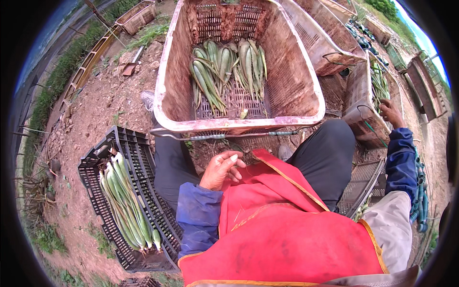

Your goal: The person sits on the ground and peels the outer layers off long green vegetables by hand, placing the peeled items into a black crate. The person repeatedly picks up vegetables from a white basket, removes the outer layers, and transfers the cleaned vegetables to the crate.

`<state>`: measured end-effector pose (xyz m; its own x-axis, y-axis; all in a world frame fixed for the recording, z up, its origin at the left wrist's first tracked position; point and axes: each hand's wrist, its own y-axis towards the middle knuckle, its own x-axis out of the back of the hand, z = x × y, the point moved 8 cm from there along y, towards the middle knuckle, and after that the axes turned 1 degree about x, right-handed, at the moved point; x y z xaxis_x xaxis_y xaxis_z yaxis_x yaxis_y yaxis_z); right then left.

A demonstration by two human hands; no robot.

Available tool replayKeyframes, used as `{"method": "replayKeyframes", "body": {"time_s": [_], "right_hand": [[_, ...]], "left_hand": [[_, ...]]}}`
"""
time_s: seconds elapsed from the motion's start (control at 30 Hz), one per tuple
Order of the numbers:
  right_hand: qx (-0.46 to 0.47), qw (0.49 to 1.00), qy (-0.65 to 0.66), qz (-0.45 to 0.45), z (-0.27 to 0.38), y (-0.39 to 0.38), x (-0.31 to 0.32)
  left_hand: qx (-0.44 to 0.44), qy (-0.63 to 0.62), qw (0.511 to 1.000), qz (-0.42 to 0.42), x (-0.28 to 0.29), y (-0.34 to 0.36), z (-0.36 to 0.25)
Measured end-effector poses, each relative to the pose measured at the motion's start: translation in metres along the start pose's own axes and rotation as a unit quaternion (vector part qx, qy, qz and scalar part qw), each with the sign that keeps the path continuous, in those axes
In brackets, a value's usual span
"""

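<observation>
My left hand (222, 170) hovers over the red apron (287, 225) on my lap, its fingers loosely bent and holding nothing. Out to the right, my right hand (391, 113) reaches to the rim of a dirty white crate (361, 103), beside long green leaves (378, 83) in it; the fingers look apart. Straight ahead stands a large stained crate (239, 125) with bundles of thick, aloe-like leaves (224, 71) on its bottom. At my left, several long leaves (129, 205) with pale bases lie side by side in a black slatted crate (86, 167).
A wire handle (224, 136) crosses the front of the middle crate, close to my knees. Another stained crate (325, 38) stands beyond it to the right. A brown crate (136, 16) and a yellow ladder-like frame (88, 62) lie at the far left on bare soil.
</observation>
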<state>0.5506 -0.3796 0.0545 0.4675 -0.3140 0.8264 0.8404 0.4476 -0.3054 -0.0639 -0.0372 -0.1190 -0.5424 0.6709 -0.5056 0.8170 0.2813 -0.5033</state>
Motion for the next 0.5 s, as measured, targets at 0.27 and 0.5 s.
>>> {"method": "replayKeyframes", "body": {"time_s": [0.27,0.5], "right_hand": [[0.43,0.886,-0.156,0.077,0.406,0.054,-0.188],[0.346,0.926,-0.136,0.067,0.44,0.181,-0.383]], "left_hand": [[-0.017,-0.066,0.989,-0.135,0.052,0.019,0.037],[-0.008,0.04,0.985,-0.165,0.07,0.037,0.049]]}}
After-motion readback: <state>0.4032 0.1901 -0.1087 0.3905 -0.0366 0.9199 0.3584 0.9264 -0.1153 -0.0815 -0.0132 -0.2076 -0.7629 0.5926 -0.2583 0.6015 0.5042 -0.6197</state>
